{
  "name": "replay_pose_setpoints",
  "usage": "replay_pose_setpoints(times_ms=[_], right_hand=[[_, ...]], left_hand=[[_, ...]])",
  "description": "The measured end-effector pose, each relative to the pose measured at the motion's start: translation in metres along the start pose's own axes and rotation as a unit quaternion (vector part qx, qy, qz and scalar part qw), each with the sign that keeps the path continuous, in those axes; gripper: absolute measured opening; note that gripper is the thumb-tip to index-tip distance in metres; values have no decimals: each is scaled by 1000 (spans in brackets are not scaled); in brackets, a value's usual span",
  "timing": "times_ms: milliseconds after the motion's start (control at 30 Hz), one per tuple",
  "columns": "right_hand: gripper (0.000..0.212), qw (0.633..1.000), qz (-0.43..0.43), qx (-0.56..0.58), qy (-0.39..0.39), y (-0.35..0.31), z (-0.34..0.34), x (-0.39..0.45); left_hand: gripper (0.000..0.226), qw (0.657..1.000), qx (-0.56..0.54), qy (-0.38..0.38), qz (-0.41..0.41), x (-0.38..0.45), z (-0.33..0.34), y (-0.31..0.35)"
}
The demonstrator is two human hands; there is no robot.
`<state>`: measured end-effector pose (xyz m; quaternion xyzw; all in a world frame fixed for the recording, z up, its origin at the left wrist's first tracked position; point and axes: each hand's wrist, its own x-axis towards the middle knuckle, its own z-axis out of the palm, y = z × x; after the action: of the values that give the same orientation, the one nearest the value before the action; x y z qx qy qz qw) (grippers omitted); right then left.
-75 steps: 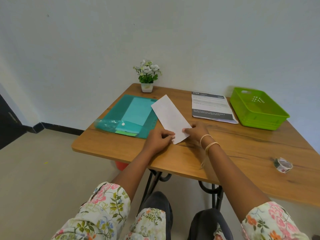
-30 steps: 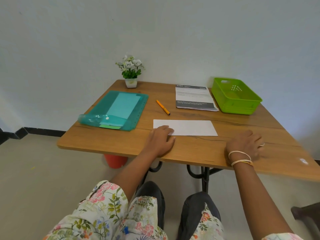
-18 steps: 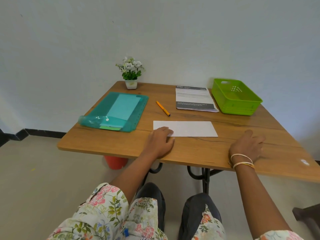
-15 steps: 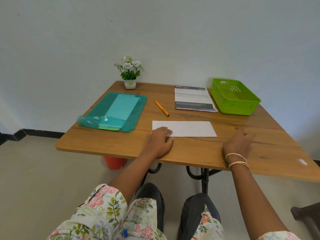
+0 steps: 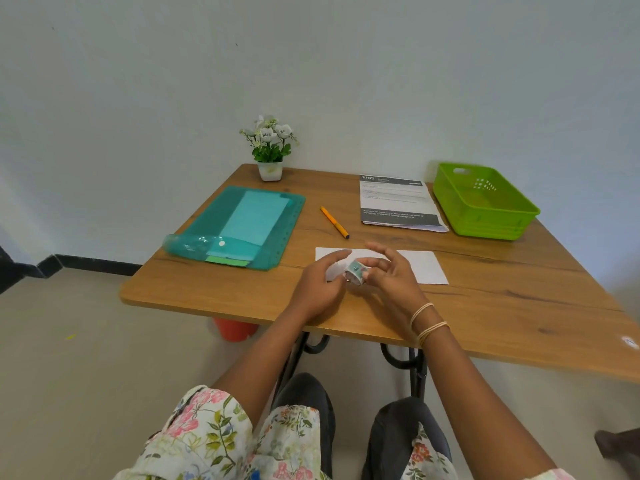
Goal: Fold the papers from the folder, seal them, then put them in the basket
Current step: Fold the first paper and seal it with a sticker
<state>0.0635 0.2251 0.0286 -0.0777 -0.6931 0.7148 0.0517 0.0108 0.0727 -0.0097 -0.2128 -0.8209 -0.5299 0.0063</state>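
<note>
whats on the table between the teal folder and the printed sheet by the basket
In the head view, an orange pen lies between the teal folder and the printed sheet.

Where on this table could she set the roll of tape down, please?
The right half of the table is bare wood, between the folded paper, the basket and the near edge. A narrower strip lies left of her hands, below the folder. The back is crowded with plant, pen and booklet.
</note>
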Motion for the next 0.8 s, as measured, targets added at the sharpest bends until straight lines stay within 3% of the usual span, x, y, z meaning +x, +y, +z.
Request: replay_pose_setpoints(times_ms=[400,567,667,800], right_hand=[[44,994,-47,-95,-38,-6,0,31],[15,955,-145,-256,33,2,11,26],[20,931,-193,-308,21,5,15,20],[26,915,-200,-348,-20,-2,10,22]], left_hand=[[20,995,-85,29,-34,-2,-2,11],[18,992,-94,78,-37,1,-1,3],[12,992,-87,83,-31,2,-1,1],[20,994,-78,72,-25,4,-2,-1]])
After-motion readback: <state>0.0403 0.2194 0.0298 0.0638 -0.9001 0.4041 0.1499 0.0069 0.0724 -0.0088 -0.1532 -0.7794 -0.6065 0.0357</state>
